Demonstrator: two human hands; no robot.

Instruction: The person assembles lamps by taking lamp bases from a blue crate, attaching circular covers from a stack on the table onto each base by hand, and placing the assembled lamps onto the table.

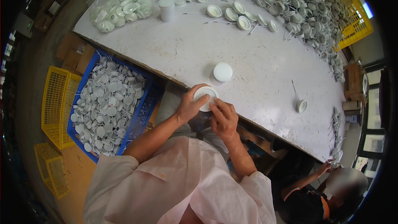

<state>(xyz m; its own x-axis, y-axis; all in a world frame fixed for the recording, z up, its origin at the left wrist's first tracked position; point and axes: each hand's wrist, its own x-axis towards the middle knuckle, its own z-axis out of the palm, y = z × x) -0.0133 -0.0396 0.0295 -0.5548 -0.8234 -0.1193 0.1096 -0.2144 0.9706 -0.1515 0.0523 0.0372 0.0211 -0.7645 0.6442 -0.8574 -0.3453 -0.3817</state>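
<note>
Both hands meet at the near edge of the white table (174,49) around one round white plastic cap (205,96). My left hand (190,105) wraps its left side, fingers curled over the rim. My right hand (224,118) presses on its lower right edge with the fingertips. A short stack of similar white caps (222,73) stands on the table just beyond the hands. A single cap with a thin straw-like stem (300,104) lies to the right.
A blue crate (143,112) full of white caps with stems sits at my left, beside yellow crates (56,103). A clear bag of caps (122,6) and a large heap of caps (298,4) cover the far table. Another person (327,195) sits at lower right.
</note>
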